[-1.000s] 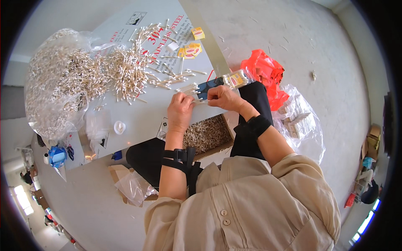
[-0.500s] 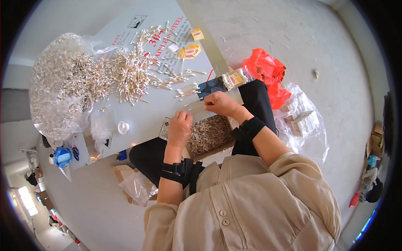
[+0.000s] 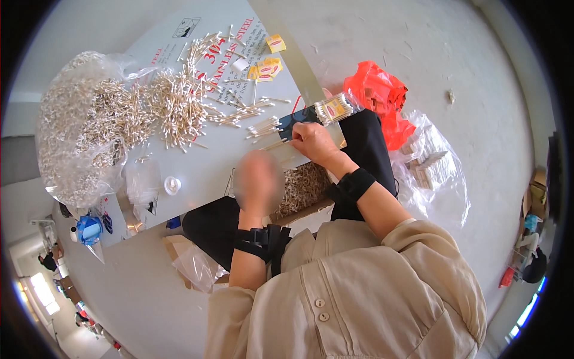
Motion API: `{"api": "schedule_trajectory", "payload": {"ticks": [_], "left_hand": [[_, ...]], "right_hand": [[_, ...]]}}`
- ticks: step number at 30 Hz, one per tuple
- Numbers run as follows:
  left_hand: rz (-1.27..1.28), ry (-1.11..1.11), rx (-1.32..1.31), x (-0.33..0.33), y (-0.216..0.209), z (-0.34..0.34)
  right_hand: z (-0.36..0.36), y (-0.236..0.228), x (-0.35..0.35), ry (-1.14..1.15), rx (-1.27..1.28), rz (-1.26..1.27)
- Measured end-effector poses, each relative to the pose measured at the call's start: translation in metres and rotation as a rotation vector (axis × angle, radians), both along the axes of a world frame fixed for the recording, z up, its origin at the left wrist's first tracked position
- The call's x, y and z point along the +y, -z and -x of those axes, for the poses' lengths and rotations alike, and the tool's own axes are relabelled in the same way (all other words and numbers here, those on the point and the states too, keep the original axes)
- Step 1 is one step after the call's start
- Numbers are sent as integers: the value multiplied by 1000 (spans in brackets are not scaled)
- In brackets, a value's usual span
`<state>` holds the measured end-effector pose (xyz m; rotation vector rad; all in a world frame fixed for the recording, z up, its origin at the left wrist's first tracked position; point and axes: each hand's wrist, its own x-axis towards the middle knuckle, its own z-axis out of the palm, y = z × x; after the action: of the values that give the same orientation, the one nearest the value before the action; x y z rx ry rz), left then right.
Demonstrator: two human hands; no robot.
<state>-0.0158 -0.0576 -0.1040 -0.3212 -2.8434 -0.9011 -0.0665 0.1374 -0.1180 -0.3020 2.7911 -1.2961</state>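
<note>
My left hand [image 3: 259, 179] is over the near edge of the table, its fingers smeared by a blur, so what it holds cannot be told. My right hand [image 3: 314, 142] is closed at the table edge, thumb and fingers pressed together; anything between them is hidden. A few loose cotton swabs [image 3: 275, 145] lie just left of its fingertips. Behind them is a small row of swabs [image 3: 263, 127]. Beneath both hands, an open cardboard box full of cotton swabs [image 3: 303, 190] sits between my knees, partly covered by my left hand.
A big heap of swabs [image 3: 179, 110] spills from a transparent bag [image 3: 75, 131] on the left. Yellow cards [image 3: 266, 69] and a white round tub [image 3: 172, 185] are on the table. A packed swab bundle [image 3: 333, 109], red bag [image 3: 376, 96] and plastic bag of packs [image 3: 431, 170] are right.
My left hand has come slightly nearer to me and blurred. The right hand stays closed in almost the same place. The whole view has shifted slightly.
</note>
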Motion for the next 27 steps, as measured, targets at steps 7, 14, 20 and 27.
{"api": "schedule_trajectory", "payload": {"ticks": [7, 14, 20, 27], "left_hand": [[9, 45, -44, -5, 6, -5], [-1, -37, -89, 2, 3, 4], [26, -1, -191, -2, -1, 17], [77, 60, -235, -7, -4, 29]], "right_hand": [[-10, -8, 3, 4, -24, 140], [-32, -5, -3, -70, 46, 7], [-31, 0, -11, -15, 174, -12], [-29, 6, -14, -49, 210, -51]]}}
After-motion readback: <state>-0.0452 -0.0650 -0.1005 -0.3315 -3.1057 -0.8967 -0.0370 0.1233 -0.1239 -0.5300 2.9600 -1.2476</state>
